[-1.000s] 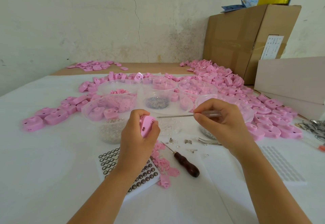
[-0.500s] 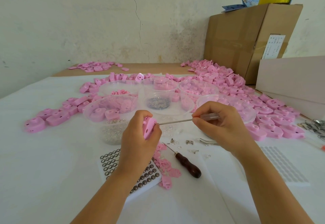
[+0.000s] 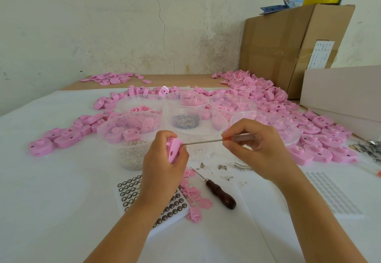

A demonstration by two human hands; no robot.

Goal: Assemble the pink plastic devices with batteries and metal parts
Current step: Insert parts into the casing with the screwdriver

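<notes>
Pink device (image 3: 173, 150), gripped tight by fingers of left hand (image 3: 162, 167). Screwdriver (image 3: 208, 140), pinched in fingers of right hand (image 3: 263, 149), now touching it, apart a moment ago. Ready for screwing.

Single head-worn view, forward and down, close above the table (image 3: 51, 180).

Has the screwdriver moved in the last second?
Yes. Against the awl lying on the table, the screwdriver slid left, its tip now touching the device in the left hand.
</notes>
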